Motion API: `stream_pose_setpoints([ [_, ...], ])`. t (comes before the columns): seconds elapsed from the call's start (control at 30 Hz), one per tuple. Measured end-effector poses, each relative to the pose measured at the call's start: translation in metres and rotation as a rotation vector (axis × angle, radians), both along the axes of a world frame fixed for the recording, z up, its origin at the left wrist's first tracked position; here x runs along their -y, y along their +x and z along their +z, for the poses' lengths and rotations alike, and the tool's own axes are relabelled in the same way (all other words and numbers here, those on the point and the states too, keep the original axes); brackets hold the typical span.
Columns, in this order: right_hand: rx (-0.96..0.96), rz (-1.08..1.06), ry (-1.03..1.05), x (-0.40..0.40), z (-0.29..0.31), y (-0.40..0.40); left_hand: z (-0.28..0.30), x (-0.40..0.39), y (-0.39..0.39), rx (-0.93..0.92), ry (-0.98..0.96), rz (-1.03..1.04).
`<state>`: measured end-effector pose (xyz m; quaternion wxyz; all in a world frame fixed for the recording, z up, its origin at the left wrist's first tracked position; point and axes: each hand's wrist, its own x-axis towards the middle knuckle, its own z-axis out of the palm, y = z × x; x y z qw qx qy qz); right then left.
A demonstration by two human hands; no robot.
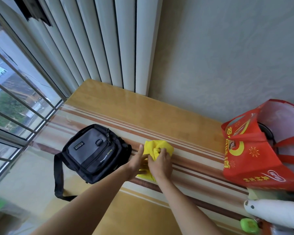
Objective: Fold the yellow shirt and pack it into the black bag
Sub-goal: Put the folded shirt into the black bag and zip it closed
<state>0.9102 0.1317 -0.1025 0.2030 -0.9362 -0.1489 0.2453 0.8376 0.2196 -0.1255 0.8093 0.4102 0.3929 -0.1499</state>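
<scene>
Soft yellow cloth shirt (pixel 159 146), matt black fabric bag (pixel 92 153), glossy wood table (pixel 143 109)

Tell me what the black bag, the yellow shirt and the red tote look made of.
Black bag: likely woven nylon or polyester, matte, with grey panels and zippers.
Yellow shirt: soft knit fabric, probably cotton or a blend; it bunches in loose folds.
Red tote: seemingly non-woven synthetic, slightly stiff, printed in yellow.
</scene>
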Motion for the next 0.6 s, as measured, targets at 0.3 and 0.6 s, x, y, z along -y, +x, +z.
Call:
stream_pose_setpoints([
  [0.3, -0.06, 0.027, 0.134, -0.007, -0.009, -0.005, -0.011, -0.003, 0.008, -0.256, 0.364, 0.098],
  [0.6, 0.117, 0.153, 0.057, 0.007, -0.036, 0.003, -0.021, -0.003, 0.011, -0.413, 0.899, -0.11],
])
